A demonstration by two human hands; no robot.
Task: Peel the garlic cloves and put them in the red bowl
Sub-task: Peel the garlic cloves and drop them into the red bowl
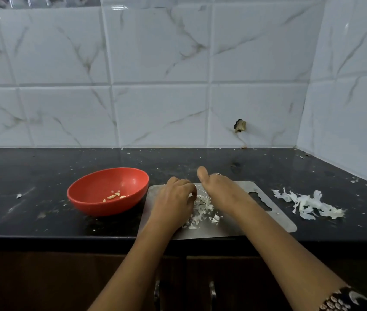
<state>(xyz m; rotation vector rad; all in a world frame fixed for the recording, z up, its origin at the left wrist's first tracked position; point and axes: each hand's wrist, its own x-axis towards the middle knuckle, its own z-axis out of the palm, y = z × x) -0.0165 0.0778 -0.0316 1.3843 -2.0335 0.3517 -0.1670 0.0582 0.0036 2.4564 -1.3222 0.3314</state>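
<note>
The red bowl (pixel 88 187) stands on the black counter at centre left, with several peeled garlic cloves (pixel 115 195) in its bottom. To its right lies a steel cutting board (pixel 274 218) carrying a heap of white garlic skins (pixel 202 209). My left hand (pixel 174 196) hovers over the heap, its curled fingers pinching a small whitish piece that looks like a garlic clove and is mostly hidden. Close beside it is my right hand (pixel 217 187), thumb raised; its fingers point down at the heap and are hidden behind the hand.
A second pile of larger garlic skins (pixel 308 204) lies on the counter right of the board. Small scraps dot the black counter (pixel 43 167). Tiled walls close the back and the right side. The counter's front edge runs just below the board.
</note>
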